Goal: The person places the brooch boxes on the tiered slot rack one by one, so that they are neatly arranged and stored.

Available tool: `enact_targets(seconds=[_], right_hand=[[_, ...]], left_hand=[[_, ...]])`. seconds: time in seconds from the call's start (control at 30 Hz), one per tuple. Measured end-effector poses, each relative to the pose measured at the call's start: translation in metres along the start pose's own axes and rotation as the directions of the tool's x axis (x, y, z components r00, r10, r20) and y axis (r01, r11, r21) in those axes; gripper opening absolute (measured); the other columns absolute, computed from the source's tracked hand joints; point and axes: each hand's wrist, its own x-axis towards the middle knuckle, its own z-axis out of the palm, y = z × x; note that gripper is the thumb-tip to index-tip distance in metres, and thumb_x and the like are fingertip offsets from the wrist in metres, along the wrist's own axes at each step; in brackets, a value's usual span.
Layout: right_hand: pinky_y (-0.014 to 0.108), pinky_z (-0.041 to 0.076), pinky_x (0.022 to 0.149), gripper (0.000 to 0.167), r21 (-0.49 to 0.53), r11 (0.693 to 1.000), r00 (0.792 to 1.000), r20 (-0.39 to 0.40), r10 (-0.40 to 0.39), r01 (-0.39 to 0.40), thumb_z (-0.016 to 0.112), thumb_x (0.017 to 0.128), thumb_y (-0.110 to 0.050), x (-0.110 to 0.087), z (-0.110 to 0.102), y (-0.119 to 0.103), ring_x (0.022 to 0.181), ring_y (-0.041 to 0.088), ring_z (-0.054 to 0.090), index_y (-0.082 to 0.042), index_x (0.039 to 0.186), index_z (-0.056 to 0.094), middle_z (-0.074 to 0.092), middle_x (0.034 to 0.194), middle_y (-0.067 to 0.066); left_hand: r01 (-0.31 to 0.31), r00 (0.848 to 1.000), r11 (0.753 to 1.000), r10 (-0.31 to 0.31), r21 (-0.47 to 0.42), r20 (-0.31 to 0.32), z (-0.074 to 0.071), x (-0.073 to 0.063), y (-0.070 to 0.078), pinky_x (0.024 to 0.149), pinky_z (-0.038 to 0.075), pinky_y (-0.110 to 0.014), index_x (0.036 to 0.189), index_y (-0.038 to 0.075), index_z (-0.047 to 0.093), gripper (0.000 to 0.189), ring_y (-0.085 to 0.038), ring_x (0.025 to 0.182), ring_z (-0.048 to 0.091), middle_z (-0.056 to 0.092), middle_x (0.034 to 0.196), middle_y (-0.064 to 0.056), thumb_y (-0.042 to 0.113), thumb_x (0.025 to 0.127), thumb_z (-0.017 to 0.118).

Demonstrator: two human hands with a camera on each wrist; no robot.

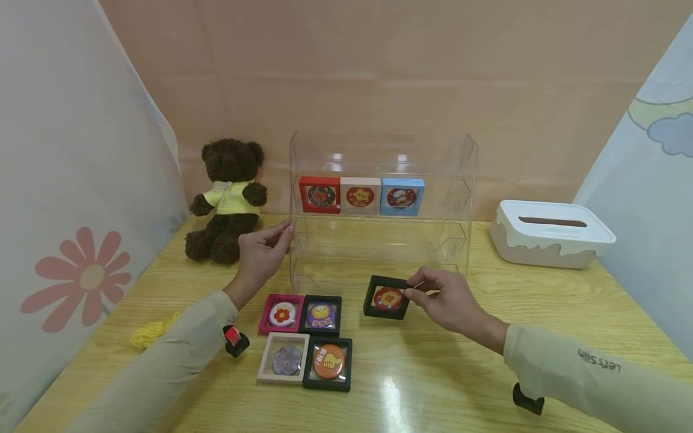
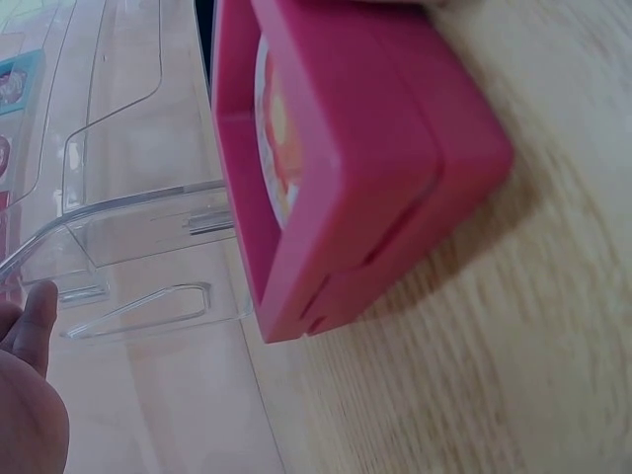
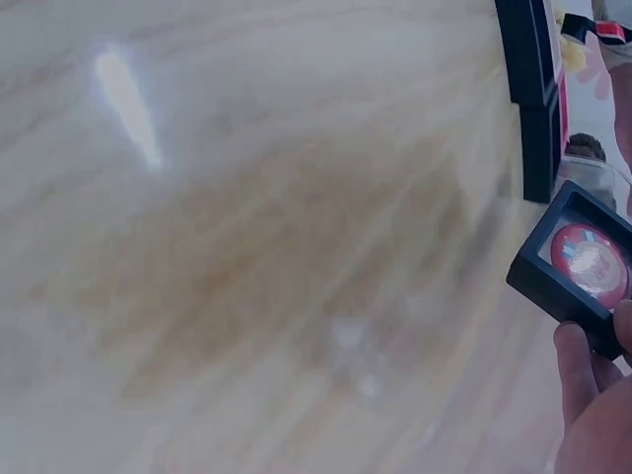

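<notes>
A clear acrylic display rack [image 1: 379, 240] stands at the back of the table. My left hand [image 1: 265, 249] pinches its left edge between thumb and fingers. My right hand [image 1: 446, 300] holds a black square frame with a red round badge [image 1: 387, 297] by its right side, just in front of the rack. On the rack's upper tier sit a red frame [image 1: 320, 195], a cream frame [image 1: 360, 196] and a blue frame [image 1: 402, 196] side by side. In the left wrist view a pink frame [image 2: 395, 148] looms close, with the left hand [image 2: 30, 385] at the rack edge.
Near the left forearm, a pink, a cream [image 1: 283, 358] and two black frames lie grouped on the table. A brown teddy bear [image 1: 230, 204] sits left of the rack, yellow string [image 1: 154, 332] lies nearer, and a white-lidded tissue box [image 1: 552, 234] stands at right.
</notes>
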Motion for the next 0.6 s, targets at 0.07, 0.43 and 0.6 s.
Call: enact_targets(seconds=[0.07, 0.43, 0.6], right_hand=[[0.026, 0.055, 0.052, 0.014, -0.023, 1.0, 1.0, -0.019, -0.009, 0.008, 0.073, 0.082, 0.001, 0.002, -0.007, 0.0, 0.073, 0.017, 0.069, -0.011, 0.086, 0.067, 0.069, 0.086, 0.002], [0.02, 0.056, 0.056, 0.014, -0.099, 0.994, 0.992, -0.113, -0.063, 0.052, 0.072, 0.081, 0.006, 0.006, -0.033, 0.004, 0.07, 0.018, 0.069, -0.005, 0.087, 0.067, 0.069, 0.084, 0.004], [0.016, 0.055, 0.059, 0.01, -0.102, 0.995, 0.988, -0.147, -0.034, 0.019, 0.07, 0.083, 0.005, 0.013, -0.047, -0.002, 0.073, 0.022, 0.07, 0.0, 0.091, 0.068, 0.068, 0.089, 0.01]], left_hand=[[0.001, 1.0, 1.0, -0.001, 0.003, 0.0, 0.0, 0.0, 0.0, 0.054, 0.055, -0.018, 0.105, -0.019, 0.063, 0.019, -0.044, 0.062, 0.064, 0.066, 0.085, -0.029, -0.011, 0.088, 0.06], [0.003, 1.0, 1.0, -0.003, 0.016, -0.012, 0.001, -0.001, 0.0, 0.055, 0.056, -0.019, 0.104, -0.018, 0.064, 0.018, -0.041, 0.062, 0.065, 0.066, 0.083, -0.028, -0.011, 0.087, 0.061], [0.008, 1.0, 1.0, -0.008, 0.024, -0.022, 0.001, -0.001, 0.0, 0.054, 0.056, -0.019, 0.104, -0.017, 0.065, 0.018, -0.039, 0.063, 0.066, 0.067, 0.084, -0.026, -0.01, 0.087, 0.061]])
